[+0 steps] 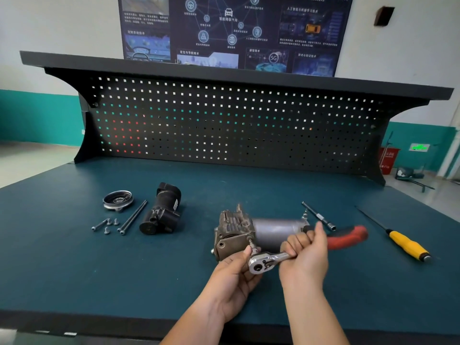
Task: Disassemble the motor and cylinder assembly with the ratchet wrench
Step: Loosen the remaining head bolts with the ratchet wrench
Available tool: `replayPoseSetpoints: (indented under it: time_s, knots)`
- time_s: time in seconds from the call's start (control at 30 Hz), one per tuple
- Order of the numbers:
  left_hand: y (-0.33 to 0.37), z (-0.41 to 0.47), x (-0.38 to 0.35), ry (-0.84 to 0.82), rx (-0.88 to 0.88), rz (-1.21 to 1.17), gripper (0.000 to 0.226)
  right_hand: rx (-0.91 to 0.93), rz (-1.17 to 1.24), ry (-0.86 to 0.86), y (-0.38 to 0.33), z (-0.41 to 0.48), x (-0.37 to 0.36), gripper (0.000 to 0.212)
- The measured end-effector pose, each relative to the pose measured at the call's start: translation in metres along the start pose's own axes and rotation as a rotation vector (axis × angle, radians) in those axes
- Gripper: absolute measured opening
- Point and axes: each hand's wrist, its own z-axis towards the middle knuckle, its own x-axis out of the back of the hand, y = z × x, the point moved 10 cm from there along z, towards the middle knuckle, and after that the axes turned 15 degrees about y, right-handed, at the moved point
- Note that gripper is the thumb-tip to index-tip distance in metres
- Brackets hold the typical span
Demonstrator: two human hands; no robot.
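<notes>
Dark teal bench mat [74,257] carries all items. Grimy grey metal motor and cylinder assembly [268,231] on its side, centre. Black plastic housing [161,212] left, apart. Chrome-headed, red-handled ratchet wrench [263,261] against assembly's near block: right hand [308,257] wrapped round shank, left hand [234,272] pinching socket end. Shallow round silver cover [118,199] far left, open side up, own hub inside; small screws [109,224] beside it on mat.

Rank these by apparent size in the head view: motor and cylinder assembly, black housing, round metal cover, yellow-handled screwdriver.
1. motor and cylinder assembly
2. black housing
3. round metal cover
The yellow-handled screwdriver is long but thin, so I leave it unranked. The assembly also lies nearer the camera.
</notes>
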Motion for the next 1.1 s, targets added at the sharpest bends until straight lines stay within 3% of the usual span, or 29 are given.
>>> replayPoseSetpoints:
  time_s: [0.17,0.37,0.5,0.7,0.77,0.83,0.93,1.1]
  knots:
    - [0.001,0.001,0.001,0.011,0.003,-0.01,0.019,0.011,0.036,0.009,0.001,-0.001,0.004,0.04]
    - [-0.001,0.004,-0.001,-0.021,0.006,0.017,0.032,0.134,-0.215,-0.184,-0.007,-0.01,-0.04,0.04]
    - [-0.003,0.003,-0.003,-0.036,0.003,0.045,0.019,0.184,-0.445,-0.349,0.0,-0.023,-0.069,0.036]
    - [-0.005,0.005,-0.001,-0.016,0.016,0.055,0.019,0.523,-0.917,-0.678,0.024,-0.066,-0.108,0.036]
    - [-0.004,0.004,-0.001,-0.027,0.016,0.056,0.032,0.623,-1.023,-0.749,0.037,-0.08,-0.115,0.04]
    - [-0.003,0.003,0.0,-0.029,0.017,0.053,0.03,0.667,-1.089,-0.783,0.046,-0.088,-0.116,0.043]
    - [-0.001,0.001,-0.001,-0.037,0.009,0.051,0.021,0.639,-1.024,-0.718,0.039,-0.081,-0.112,0.042]
    - [-0.001,0.003,-0.003,-0.049,0.002,0.018,0.023,0.383,-0.691,-0.52,0.015,-0.051,-0.086,0.035]
